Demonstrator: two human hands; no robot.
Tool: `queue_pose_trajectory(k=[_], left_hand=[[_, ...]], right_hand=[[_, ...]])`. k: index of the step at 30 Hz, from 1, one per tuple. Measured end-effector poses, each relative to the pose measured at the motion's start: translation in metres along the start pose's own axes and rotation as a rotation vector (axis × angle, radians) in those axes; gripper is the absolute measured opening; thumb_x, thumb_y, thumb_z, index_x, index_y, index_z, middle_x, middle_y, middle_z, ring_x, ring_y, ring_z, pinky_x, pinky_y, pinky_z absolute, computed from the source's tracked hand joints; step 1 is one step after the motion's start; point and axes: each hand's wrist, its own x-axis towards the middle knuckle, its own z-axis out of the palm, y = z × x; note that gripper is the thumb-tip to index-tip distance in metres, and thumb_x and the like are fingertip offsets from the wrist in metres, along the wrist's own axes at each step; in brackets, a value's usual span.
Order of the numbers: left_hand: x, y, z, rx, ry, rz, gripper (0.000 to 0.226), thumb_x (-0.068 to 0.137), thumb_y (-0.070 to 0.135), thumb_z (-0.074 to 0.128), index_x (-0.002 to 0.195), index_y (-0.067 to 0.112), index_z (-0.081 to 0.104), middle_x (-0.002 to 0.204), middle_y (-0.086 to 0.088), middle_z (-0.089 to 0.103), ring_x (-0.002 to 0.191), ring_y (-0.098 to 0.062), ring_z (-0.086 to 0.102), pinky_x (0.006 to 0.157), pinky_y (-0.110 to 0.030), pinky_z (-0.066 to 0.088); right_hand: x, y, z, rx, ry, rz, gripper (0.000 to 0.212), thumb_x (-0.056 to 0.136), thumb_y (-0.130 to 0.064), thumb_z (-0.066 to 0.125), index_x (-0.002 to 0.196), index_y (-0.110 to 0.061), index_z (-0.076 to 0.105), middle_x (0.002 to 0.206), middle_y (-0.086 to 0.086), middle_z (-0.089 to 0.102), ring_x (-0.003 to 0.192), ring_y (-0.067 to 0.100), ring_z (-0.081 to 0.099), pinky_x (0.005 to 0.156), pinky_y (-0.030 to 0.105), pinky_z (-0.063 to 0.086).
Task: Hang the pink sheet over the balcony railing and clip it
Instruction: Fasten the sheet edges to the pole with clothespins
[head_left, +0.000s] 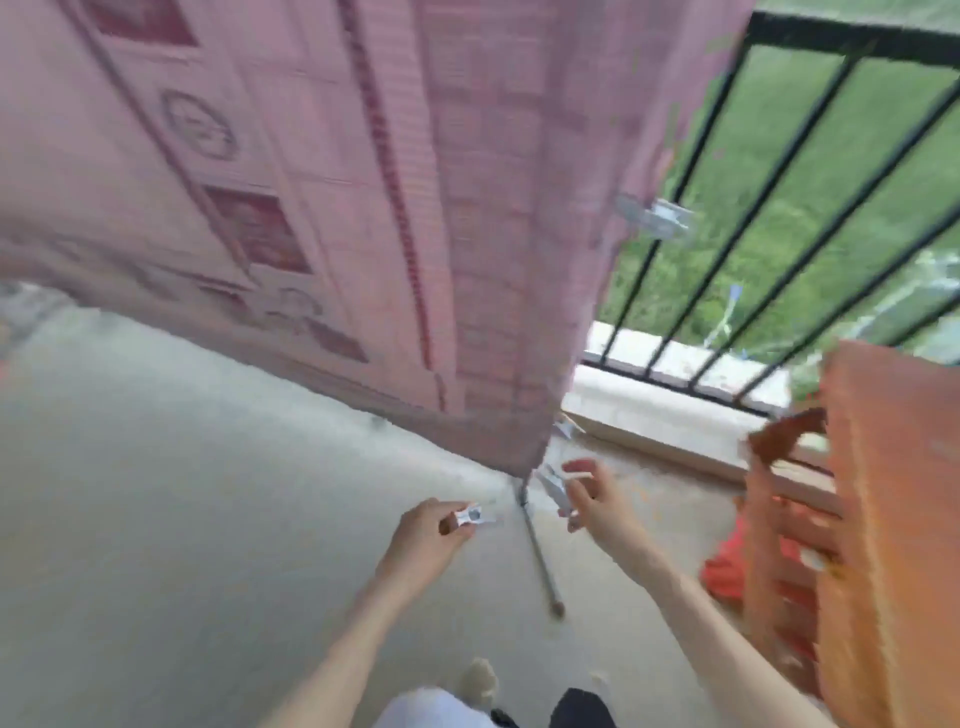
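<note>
Pink sheet (322, 208) is seen draped from the black railing (852, 41), filling the frame from 9 to 1 o'clock, its lower corner hanging just above the hands. One pale clip (655, 217) is seen at the sheet's right edge, at 2 o'clock; blur hides whether it bites the cloth. Left hand (428, 532) is clamped on a small white clip (474, 516), pinched at the fingertips. Right hand (597, 496) is curled round another white clip (555, 488), just beside the sheet's corner. A grey rod (540, 551) lies on the concrete floor (182, 493) between the hands. An orange wooden rack (883, 519) stands at 4 o'clock.
</note>
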Motion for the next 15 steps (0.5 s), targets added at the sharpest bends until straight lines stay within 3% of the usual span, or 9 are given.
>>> queue_pose_trajectory(k=[4,7,11,13,15], left_hand=[[-0.013,-0.060,-0.091,-0.117,0.284,-0.173,0.029,0.087,0.014,0.058,0.115,0.013,0.063,0.074,0.004,0.053,0.078,-0.014,0.051,0.064,-0.011,0.031],[-0.022,-0.098,-0.148,-0.212,0.413,-0.255,0.027,0.086,0.014,0.058,0.113,0.015,0.064,0.093,-0.001,0.061,0.083,-0.015,0.054,0.067,-0.012,0.034],[-0.027,-0.139,-0.214,-0.299,0.558,-0.290,0.013,0.085,0.015,0.060,0.096,0.022,0.063,0.077,0.016,0.052,0.062,0.003,0.050,0.058,-0.007,0.036],[-0.023,-0.161,-0.248,-0.348,0.620,-0.307,0.012,0.083,0.015,0.062,0.087,0.026,0.058,0.069,0.018,0.052,0.054,0.009,0.049,0.054,-0.008,0.036],[-0.015,-0.182,-0.283,-0.400,0.651,-0.321,0.012,0.082,0.017,0.064,0.085,0.027,0.059,0.065,0.014,0.053,0.051,0.007,0.048,0.052,-0.010,0.035]], right_hand=[[0.023,-0.077,0.103,0.028,-0.273,-0.115,0.013,0.094,-0.004,0.047,0.105,-0.011,0.050,0.086,0.010,0.057,0.046,0.000,0.053,0.044,0.018,0.043],[0.032,-0.134,0.176,0.170,-0.460,-0.029,0.015,0.095,-0.010,0.048,0.104,-0.020,0.053,0.077,0.006,0.057,0.046,0.007,0.051,0.043,0.019,0.043],[0.048,-0.201,0.264,0.065,-0.588,0.067,0.013,0.093,-0.014,0.049,0.085,-0.016,0.060,0.062,0.007,0.052,0.041,0.014,0.043,0.043,0.020,0.035],[0.056,-0.226,0.304,-0.105,-0.679,-0.058,0.018,0.091,-0.023,0.054,0.076,-0.016,0.061,0.056,0.001,0.048,0.047,0.017,0.041,0.046,0.021,0.034],[0.064,-0.248,0.341,-0.306,-0.798,-0.289,0.025,0.083,-0.040,0.063,0.080,-0.015,0.065,0.055,-0.004,0.044,0.054,0.016,0.038,0.050,0.022,0.032]])
